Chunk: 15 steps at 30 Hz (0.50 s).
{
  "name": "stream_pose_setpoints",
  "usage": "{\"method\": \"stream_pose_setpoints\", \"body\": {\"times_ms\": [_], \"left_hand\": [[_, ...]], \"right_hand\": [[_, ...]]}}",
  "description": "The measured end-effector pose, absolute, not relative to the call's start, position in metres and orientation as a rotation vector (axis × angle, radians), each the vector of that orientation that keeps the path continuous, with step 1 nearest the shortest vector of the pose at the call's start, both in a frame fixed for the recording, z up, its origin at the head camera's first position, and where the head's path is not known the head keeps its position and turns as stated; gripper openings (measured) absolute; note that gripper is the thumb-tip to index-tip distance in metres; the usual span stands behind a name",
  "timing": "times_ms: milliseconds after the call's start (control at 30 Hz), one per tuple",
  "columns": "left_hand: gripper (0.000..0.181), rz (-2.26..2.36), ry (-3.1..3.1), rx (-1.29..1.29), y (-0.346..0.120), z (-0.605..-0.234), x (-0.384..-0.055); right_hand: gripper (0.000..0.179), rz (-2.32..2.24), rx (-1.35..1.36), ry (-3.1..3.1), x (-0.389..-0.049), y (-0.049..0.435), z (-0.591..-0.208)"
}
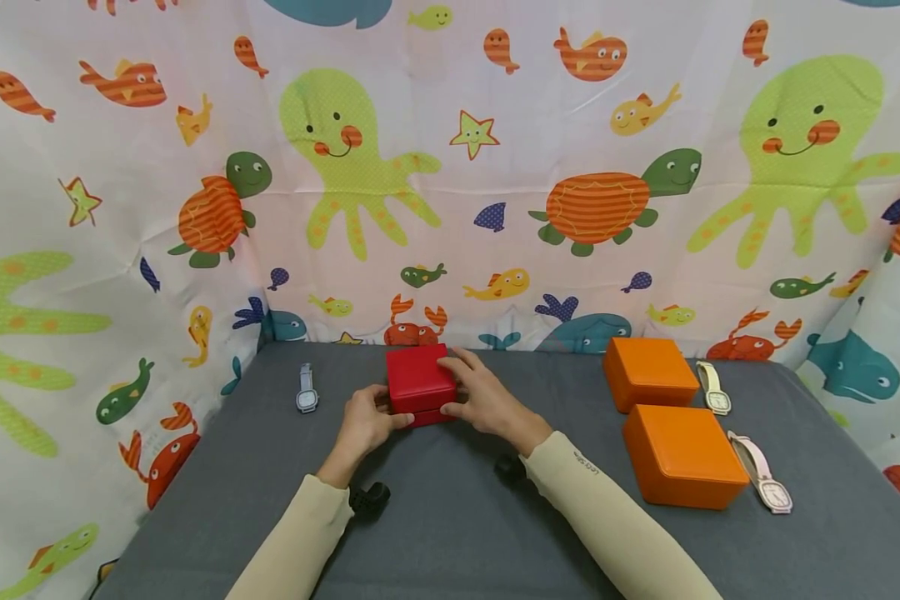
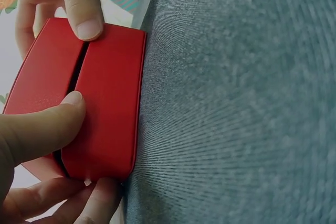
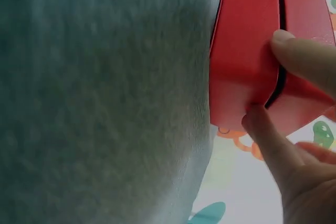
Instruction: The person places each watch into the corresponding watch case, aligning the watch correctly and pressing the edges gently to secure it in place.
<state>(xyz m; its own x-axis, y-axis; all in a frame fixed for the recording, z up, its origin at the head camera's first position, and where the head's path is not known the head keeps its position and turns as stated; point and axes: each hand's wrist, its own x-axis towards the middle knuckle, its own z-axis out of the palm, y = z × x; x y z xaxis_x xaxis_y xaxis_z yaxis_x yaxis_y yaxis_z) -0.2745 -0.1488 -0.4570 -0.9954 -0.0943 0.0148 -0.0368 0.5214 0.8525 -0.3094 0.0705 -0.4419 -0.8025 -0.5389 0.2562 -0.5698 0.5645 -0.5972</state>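
Note:
A red box (image 1: 421, 379) with a lid sits near the table's back edge. A thin dark gap runs between lid and base in both wrist views. My left hand (image 1: 366, 423) grips its left side, the thumb on the front at the seam and fingers round the side. From the right, my right hand (image 1: 489, 400) holds the box, its thumb at the front seam (image 3: 282, 19) and other fingers along the side and top. What lies inside the box is hidden.
Two orange boxes (image 1: 651, 374) (image 1: 685, 456) stand at the right. Beside them lie a cream-strapped watch (image 1: 714, 390) and a pink-strapped watch (image 1: 767, 479). A pale blue watch (image 1: 307, 390) lies at the left. A patterned curtain (image 1: 450, 192) hangs behind the grey table (image 1: 435, 533).

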Motion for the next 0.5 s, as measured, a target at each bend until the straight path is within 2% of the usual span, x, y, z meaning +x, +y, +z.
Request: {"method": "stream_pose_setpoints", "body": {"times_ms": [500], "left_hand": [[0.058, -1.567, -2.613, 0.119, -0.1479, -0.4601, -0.2747]], "right_hand": [[0.051, 0.758, 1.156, -2.651, -0.3165, 0.0765, -0.4326]]}}
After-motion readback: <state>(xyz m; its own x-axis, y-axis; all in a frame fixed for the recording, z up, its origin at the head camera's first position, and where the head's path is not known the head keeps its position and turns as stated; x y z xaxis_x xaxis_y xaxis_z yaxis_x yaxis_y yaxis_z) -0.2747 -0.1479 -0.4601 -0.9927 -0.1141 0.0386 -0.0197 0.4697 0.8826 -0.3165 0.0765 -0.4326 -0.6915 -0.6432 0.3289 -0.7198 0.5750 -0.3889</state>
